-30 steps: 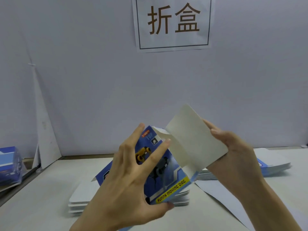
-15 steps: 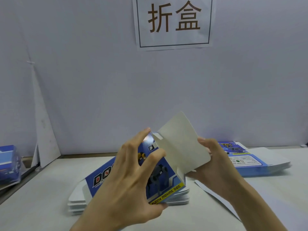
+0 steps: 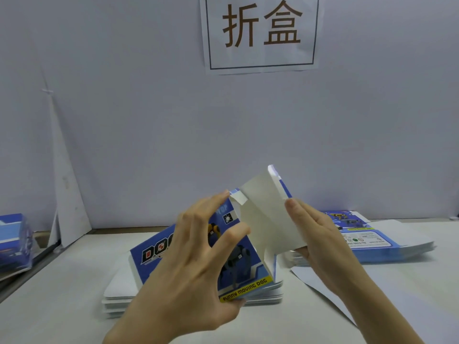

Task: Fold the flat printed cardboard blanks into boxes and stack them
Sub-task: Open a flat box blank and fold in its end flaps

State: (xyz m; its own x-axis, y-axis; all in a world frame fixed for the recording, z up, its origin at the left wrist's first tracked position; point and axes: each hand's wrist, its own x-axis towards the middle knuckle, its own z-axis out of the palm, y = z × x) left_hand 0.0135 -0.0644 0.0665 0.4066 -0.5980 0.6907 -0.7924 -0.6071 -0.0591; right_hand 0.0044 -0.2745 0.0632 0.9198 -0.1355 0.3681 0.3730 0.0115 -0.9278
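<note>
Left hand point(image 3: 196, 264) gripping box point(image 3: 238, 266), right hand point(image 3: 320, 239) on flap point(image 3: 263, 214) — raised

The blue printed box point(image 3: 248, 265) tilts half-folded, white flap point(image 3: 268, 219) raised. Flat blanks point(image 3: 116, 291) lie stacked beneath and at right.

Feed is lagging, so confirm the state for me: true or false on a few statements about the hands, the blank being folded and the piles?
1. The left hand and the right hand both touch one box blank. True.
2. Its raised flap shows the camera its printed side. False: plain white side.
3. A stack of blanks lies on the table beneath it. True.
4. The pile on the right holds folded boxes. False: flat blanks.
</note>
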